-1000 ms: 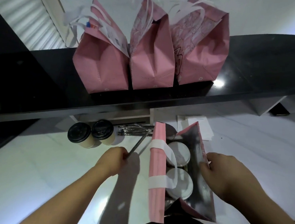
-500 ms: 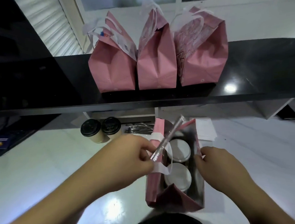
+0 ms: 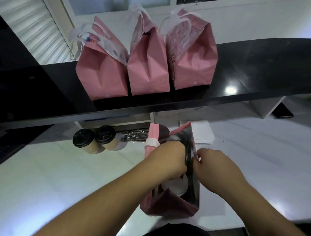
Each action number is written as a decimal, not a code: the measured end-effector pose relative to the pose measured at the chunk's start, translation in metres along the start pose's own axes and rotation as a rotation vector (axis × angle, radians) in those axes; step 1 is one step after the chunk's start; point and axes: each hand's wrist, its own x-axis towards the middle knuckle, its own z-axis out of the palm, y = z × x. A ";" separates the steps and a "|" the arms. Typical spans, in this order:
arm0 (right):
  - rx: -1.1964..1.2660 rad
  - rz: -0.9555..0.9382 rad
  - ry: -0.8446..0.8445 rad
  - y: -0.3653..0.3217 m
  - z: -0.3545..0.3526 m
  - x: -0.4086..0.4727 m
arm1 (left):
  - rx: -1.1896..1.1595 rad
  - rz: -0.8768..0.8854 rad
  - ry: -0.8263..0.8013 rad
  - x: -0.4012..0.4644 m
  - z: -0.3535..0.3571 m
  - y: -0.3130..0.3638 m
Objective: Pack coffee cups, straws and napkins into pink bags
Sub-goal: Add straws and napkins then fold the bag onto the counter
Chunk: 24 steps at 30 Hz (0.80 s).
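An open pink bag stands on the white counter in front of me, with a white-lidded cup showing inside. My left hand is down in the bag's mouth, fingers curled; the wrapped straw it carried is hidden from view. My right hand pinches the bag's right wall at the rim. Two black-lidded coffee cups stand to the left. A pile of wrapped straws lies behind the bag. White napkins lie to its right.
Three closed pink bags with white handles stand in a row on the black raised shelf above the counter. A dark flat object lies at the far right under the shelf.
My left hand has gone from holding the wrapped straw above the bag's rim to down inside the bag. My right hand has shifted a little inward along the bag's right wall.
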 end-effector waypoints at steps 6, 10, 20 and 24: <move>-0.016 0.007 0.004 0.004 0.003 0.002 | -0.145 0.009 0.024 -0.005 -0.002 -0.008; -0.034 -0.009 0.011 0.006 0.003 0.002 | -0.302 -0.027 0.237 -0.025 -0.017 -0.034; -0.080 -0.147 0.184 -0.007 0.001 0.019 | -0.390 -0.231 0.220 -0.093 0.025 -0.090; -0.135 -0.304 0.248 -0.020 -0.005 0.045 | -0.490 -0.256 0.142 -0.103 0.041 -0.086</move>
